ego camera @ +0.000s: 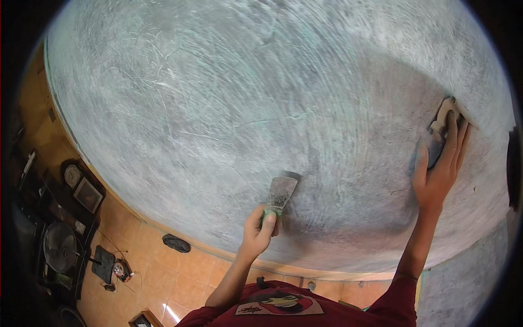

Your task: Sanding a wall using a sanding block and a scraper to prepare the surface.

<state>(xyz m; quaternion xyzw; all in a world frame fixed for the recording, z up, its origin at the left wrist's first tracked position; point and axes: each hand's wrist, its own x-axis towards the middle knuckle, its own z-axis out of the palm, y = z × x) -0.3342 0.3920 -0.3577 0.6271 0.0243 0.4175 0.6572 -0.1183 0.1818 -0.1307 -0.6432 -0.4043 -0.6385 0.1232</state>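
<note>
My left hand grips a putty knife by its green handle. Its broad, stained metal blade points up in front of the wall, with a shadow beside it; I cannot tell whether it touches. Farther up on the right, my right hand is wrapped around a flat hand tool with a beige body and a dark grip, held against the wall. It may be a float or a sanding block; fingers cover much of it. Grey-white patches and curved scratches mark the pale green wall surface.
Orange floor tiles run along the wall's base, where a dark object lies. At left are a standing fan, a clock, a picture frame and a small coiled device with cords. A dark item is at the right edge.
</note>
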